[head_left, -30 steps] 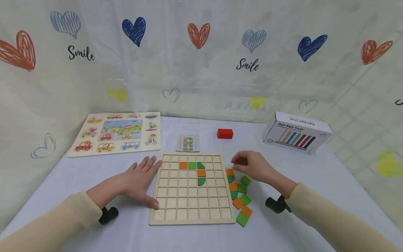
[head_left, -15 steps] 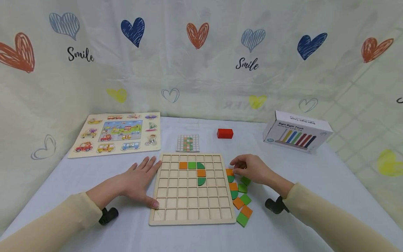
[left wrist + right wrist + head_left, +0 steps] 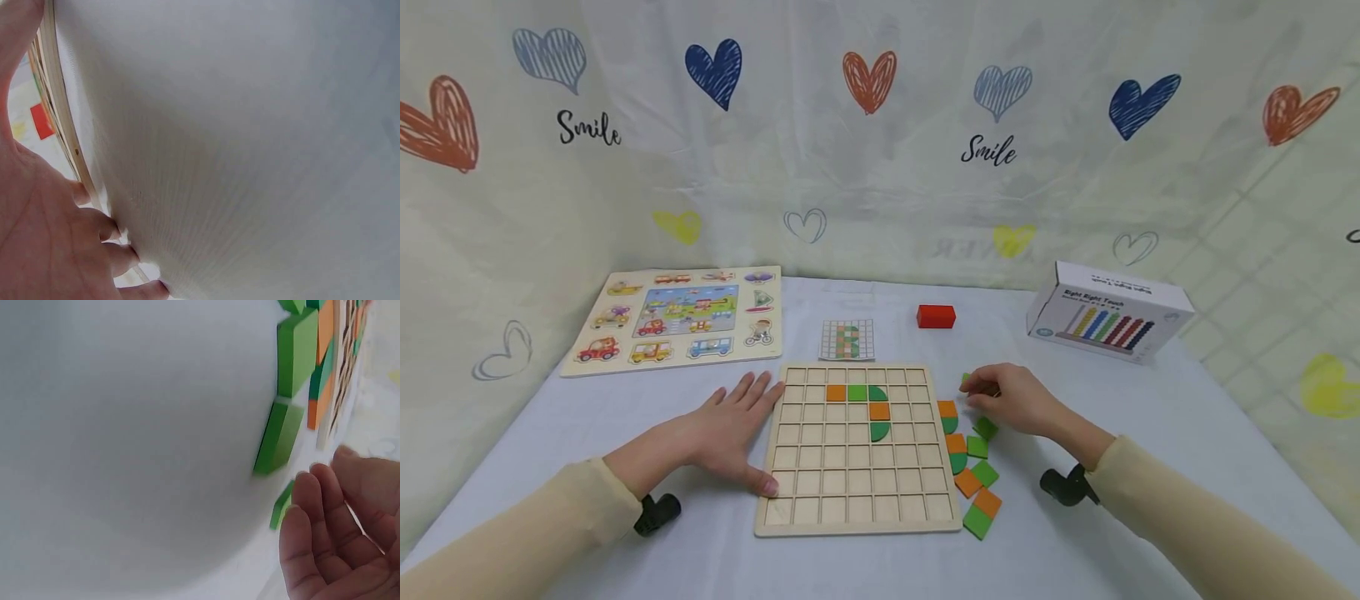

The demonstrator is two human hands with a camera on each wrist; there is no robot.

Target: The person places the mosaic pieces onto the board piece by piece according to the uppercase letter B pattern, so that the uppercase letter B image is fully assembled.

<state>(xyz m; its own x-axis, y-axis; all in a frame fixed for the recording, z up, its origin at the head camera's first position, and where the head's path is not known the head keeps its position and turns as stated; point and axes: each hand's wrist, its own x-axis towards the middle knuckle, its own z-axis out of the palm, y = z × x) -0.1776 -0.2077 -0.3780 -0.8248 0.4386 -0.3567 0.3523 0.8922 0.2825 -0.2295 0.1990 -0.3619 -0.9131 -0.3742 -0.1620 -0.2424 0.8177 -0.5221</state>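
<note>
My left hand (image 3: 726, 437) lies spread along the left edge of a wooden grid board (image 3: 865, 483), thumb over its rim; in the left wrist view the fingertips reach past the board's edge. On the board sit an orange square tile (image 3: 837, 393), a green square tile (image 3: 857, 393), and below them to the right, another orange square and two dark green quarter-round tiles. My right hand (image 3: 1011, 398), fingers loosely curved, is low beside the board's upper right. A green tile (image 3: 284, 503) shows just behind its fingertips, partly hidden; I see nothing between fingers and thumb.
Several orange and green tiles (image 3: 977, 447) lie along the board's right side. Behind the board are a small pattern card (image 3: 847, 339) and a red block (image 3: 936, 317). A vehicle picture puzzle (image 3: 692, 343) lies back left, a white box (image 3: 1105, 317) back right.
My right hand dips slightly, then shifts a little to the right, and a green tile comes into sight by its fingertips. My left hand stays still on the board.
</note>
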